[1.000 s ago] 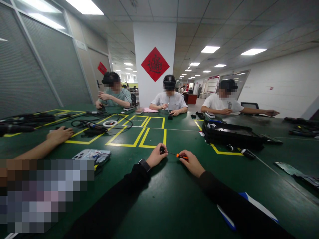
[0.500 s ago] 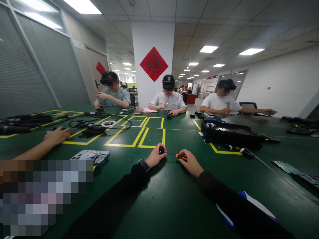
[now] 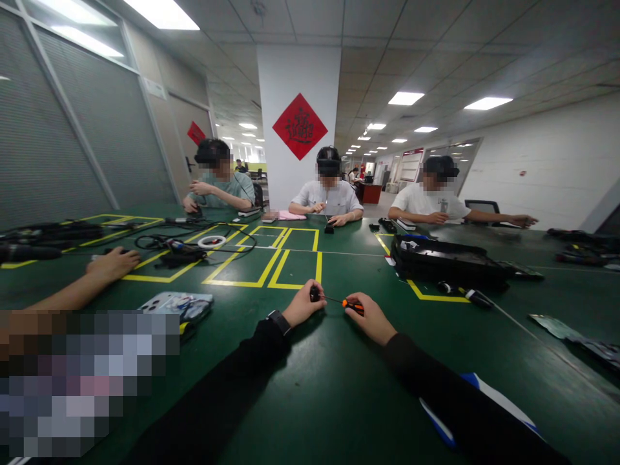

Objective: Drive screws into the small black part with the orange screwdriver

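Observation:
Near the middle of the green table (image 3: pixel 300 387), my left hand (image 3: pixel 302 306) is closed around a small black part (image 3: pixel 315 294), held just above the tabletop. My right hand (image 3: pixel 372 318) grips the orange and black handle of a screwdriver (image 3: pixel 355 307). The thin shaft points left and its tip meets or nearly meets the black part; the exact contact is too small to make out. A dark watch is on my left wrist.
Black tray (image 3: pixel 450 258) at the right, with a cable and connector (image 3: pixel 478 298) before it. Phone-like patterned case (image 3: pixel 180 305) at the left, beside another person's arm (image 3: pixel 72 290). Cables (image 3: pixel 179 248) lie beyond. Blue and white object (image 3: pixel 504 400) under my right forearm. Three people sit opposite.

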Tool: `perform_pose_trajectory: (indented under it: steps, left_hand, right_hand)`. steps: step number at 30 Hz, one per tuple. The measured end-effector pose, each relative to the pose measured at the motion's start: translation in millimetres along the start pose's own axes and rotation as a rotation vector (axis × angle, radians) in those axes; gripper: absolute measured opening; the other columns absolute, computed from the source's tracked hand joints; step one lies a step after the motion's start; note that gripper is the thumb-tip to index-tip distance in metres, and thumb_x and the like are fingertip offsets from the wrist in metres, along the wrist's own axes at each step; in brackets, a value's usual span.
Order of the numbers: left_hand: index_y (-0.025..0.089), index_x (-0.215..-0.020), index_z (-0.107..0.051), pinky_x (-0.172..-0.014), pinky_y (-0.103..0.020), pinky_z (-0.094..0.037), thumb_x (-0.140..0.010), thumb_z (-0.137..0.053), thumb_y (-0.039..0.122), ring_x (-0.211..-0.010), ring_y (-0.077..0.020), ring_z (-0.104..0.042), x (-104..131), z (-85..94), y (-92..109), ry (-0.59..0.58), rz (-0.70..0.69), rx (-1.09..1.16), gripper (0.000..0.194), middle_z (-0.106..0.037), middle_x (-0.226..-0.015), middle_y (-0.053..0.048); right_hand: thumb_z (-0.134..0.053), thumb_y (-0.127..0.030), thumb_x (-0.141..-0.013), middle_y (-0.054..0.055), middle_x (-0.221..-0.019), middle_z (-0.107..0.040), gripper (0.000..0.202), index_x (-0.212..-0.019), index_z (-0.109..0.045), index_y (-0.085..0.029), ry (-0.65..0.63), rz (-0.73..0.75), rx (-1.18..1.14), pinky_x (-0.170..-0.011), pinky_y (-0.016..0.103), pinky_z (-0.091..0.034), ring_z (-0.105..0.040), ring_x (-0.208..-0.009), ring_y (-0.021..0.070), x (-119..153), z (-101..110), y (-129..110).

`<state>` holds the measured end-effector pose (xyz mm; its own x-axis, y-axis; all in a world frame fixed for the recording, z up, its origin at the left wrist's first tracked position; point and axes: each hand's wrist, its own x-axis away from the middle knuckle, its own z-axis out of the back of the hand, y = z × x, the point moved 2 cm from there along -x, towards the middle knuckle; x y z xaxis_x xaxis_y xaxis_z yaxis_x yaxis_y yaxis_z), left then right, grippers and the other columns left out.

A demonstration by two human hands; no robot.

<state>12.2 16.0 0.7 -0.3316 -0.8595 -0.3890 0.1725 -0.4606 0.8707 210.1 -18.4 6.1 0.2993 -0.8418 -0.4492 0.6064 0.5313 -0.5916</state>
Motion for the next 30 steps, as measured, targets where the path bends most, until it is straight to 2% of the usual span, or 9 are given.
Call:
perform_pose_trajectory:
  steps: [4,11,17,21,25,28,30]
  left_hand:
    - [0.017,-0.084,-0.043,-0.069,-0.025,-0.044,-0.063,-0.059,0.017,-0.069,-0.0093,-0.052,0.6,0.3,0.4,0.009,0.011,0.0,0.027,-0.052,-0.075,0.003]
    - [0.017,-0.084,-0.043,-0.07,-0.026,-0.043,-0.065,-0.058,0.017,-0.07,-0.0097,-0.052,1.0,0.2,-0.6,0.026,-0.009,-0.023,0.025,-0.053,-0.076,0.002]
    - [0.018,-0.085,-0.043,-0.071,-0.026,-0.043,-0.065,-0.058,0.018,-0.071,-0.0102,-0.053,1.8,0.7,0.0,0.019,-0.007,-0.035,0.024,-0.053,-0.077,0.002]
    - [0.018,-0.085,-0.044,-0.071,-0.026,-0.043,-0.066,-0.056,0.017,-0.071,-0.0103,-0.052,1.1,0.8,-1.6,0.03,-0.012,-0.052,0.023,-0.053,-0.077,0.002]
    - [0.017,-0.084,-0.044,-0.071,-0.026,-0.042,-0.065,-0.055,0.015,-0.071,-0.0101,-0.052,0.3,0.4,-2.1,0.035,-0.031,-0.073,0.022,-0.052,-0.077,0.002]
    - [0.018,-0.084,-0.044,-0.071,-0.025,-0.041,-0.066,-0.055,0.015,-0.072,-0.01,-0.052,0.5,0.3,-1.7,0.036,-0.033,-0.068,0.021,-0.053,-0.077,0.002]
    - [0.018,-0.084,-0.044,-0.071,-0.025,-0.042,-0.066,-0.055,0.015,-0.072,-0.0098,-0.052,0.7,0.1,-1.6,0.033,-0.028,-0.057,0.021,-0.053,-0.077,0.002]
  right_hand:
    - [-0.042,-0.023,-0.081,0.006,-0.087,-0.056,0.02,-0.088,-0.059,-0.017,-0.021,0.01,0.045,-0.079,0.031,-0.038,-0.05,-0.084,0.0156,-0.4,1.6,-1.1]
    - [-0.054,-0.026,-0.074,0.003,-0.087,-0.057,0.019,-0.09,-0.058,-0.018,-0.015,0.021,0.057,-0.077,0.029,-0.038,-0.049,-0.085,0.0161,2.3,3.7,-5.6]
    - [-0.038,-0.024,-0.083,0.005,-0.084,-0.057,0.023,-0.083,-0.06,-0.017,-0.028,0.01,0.062,-0.078,0.03,-0.038,-0.049,-0.083,0.0152,1.4,1.4,-3.6]
    - [-0.049,-0.022,-0.077,0.004,-0.084,-0.056,0.013,-0.084,-0.058,-0.017,0.007,0.029,0.069,-0.077,0.029,-0.038,-0.049,-0.083,0.0154,1.1,3.2,-3.6]
    - [-0.054,-0.022,-0.072,0.003,-0.086,-0.056,0.017,-0.088,-0.056,-0.017,0.009,0.009,0.037,-0.077,0.029,-0.039,-0.05,-0.083,0.015,1.7,2.5,-3.5]
    - [-0.049,-0.022,-0.076,0.005,-0.089,-0.056,0.018,-0.092,-0.056,-0.017,0.004,-0.027,0.018,-0.078,0.029,-0.039,-0.051,-0.084,0.0148,1.3,1.0,-1.5]
    - [-0.043,-0.021,-0.079,0.005,-0.087,-0.057,0.018,-0.088,-0.058,-0.017,-0.002,-0.029,0.027,-0.078,0.029,-0.039,-0.051,-0.083,0.0148,0.8,0.7,-0.6]
